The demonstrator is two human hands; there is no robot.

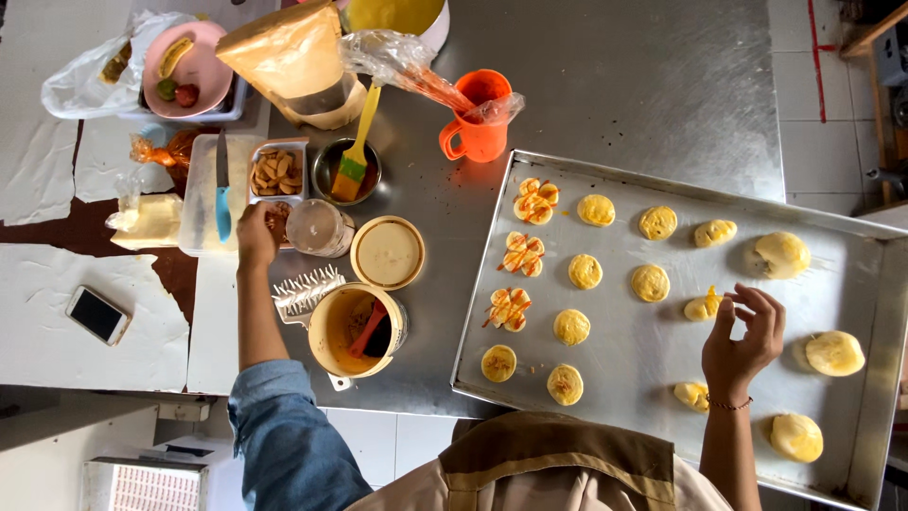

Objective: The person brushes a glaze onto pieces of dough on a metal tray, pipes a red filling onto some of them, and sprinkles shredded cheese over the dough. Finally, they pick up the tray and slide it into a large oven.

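Far to the left, a dark phone (96, 314) lies on white paper sheets (85, 322), and above it a clear plastic bag (85, 80) sits beside a pink plate (194, 66) with small bits of food. Below the plate, a block wrapped in clear film (147, 220) lies next to a white cutting board (203, 194) bearing a blue-handled knife (222, 189). A white tray of sliced nuts (277, 172) follows, and the person's left hand (255, 237) reaches into the small container (279, 220) just beneath it, fingers curled in; what they pinch cannot be told. A tan paper bag (288, 52) stands at the top of the steel bench (615, 85). Near the hand are a small metal bowl (345, 170) with a yellow-handled green brush (355, 156), a clear-lidded jar (317, 227), a round cream lid (388, 252), a white spiked roller (307, 291) and a yellow tub (355, 331) holding a red spatula (367, 329). An orange cup (478, 118) with a crumpled plastic piping bag (407, 61) stands by the corner of the large metal baking tray (662, 378). Round yellow pastries (584, 272) lie in rows on it, the leftmost ones striped with orange sauce (523, 254). The right hand (742, 336) hovers over the tray, fingertips pinching a small yellow morsel (712, 298) at one pastry (700, 308); larger pale rounds (832, 353) lie well apart to the right.
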